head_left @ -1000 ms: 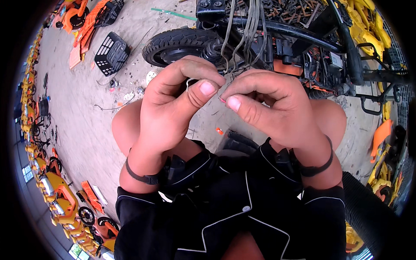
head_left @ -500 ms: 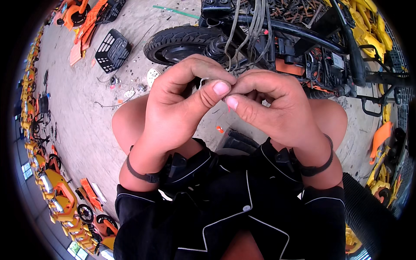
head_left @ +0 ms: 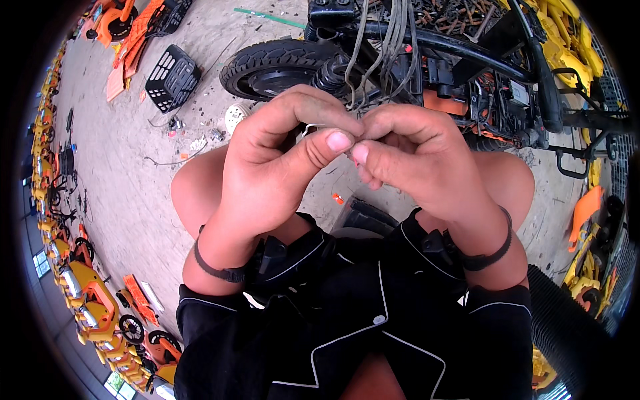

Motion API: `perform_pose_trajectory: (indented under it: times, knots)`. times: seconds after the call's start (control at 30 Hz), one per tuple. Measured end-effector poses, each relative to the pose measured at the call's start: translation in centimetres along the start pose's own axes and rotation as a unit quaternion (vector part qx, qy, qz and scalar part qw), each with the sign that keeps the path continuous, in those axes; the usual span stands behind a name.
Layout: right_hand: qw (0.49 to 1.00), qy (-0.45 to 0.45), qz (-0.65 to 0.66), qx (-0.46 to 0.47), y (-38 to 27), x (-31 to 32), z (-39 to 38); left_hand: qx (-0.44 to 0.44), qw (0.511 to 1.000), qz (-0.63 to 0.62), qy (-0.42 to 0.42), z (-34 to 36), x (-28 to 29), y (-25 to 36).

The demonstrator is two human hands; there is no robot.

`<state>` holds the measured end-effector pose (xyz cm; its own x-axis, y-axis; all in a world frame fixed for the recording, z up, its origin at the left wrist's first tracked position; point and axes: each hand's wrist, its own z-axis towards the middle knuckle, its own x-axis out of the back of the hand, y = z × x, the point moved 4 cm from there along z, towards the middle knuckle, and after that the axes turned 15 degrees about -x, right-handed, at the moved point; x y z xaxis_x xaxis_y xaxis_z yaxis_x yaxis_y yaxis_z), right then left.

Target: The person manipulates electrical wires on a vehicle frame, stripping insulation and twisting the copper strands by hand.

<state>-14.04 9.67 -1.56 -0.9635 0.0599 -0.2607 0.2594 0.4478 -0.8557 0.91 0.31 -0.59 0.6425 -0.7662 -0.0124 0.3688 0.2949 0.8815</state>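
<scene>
My left hand (head_left: 267,160) and my right hand (head_left: 427,160) meet fingertip to fingertip above my lap. Both are closed in a pinch of thumb and forefinger. A thin pale strand, like a wire (head_left: 311,127), curves out between the left thumb and forefinger. A tiny pinkish-red bit shows at the tip of the right thumb; whatever that pinch holds is mostly hidden behind the fingers. Just beyond my hands stands a partly stripped electric bike, with a black tyre (head_left: 287,55) and grey cables (head_left: 393,47) hanging from its frame.
A black plastic basket (head_left: 173,79) lies on the concrete floor at the far left, near orange panels (head_left: 133,57). Yellow and orange bikes (head_left: 90,293) line the left side. Yellow body parts (head_left: 567,40) are piled at the right. A small orange piece (head_left: 338,199) lies between my legs.
My right hand has turned slightly, and its lower fingers now show below the thumb. The pinkish-red bit is less visible under the right thumb. The left hand has hardly moved.
</scene>
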Motion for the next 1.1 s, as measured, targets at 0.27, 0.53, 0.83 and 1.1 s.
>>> perform_pose_trajectory:
  times: [0.27, 0.53, 0.83, 1.1]
  knots:
    - [0.997, -0.026, 0.069, -0.006, 0.5, -0.1, 0.4, -0.006, 1.0, -0.01, -0.001, -0.4, 0.0, 0.0]
    - [0.996, 0.018, 0.075, -0.032, 0.6, -0.3, 0.4, -0.054, 0.998, -0.015, 0.005, -0.4, -0.1, -0.1]
    - [0.992, 0.026, 0.122, -0.025, 0.9, -0.2, 0.2, -0.023, 0.994, -0.106, 0.025, -0.6, -0.6, -0.7]
    - [0.984, -0.003, 0.175, 0.023, 1.0, -0.5, 0.1, -0.014, 0.988, -0.146, 0.05, -0.9, -0.6, -1.1]
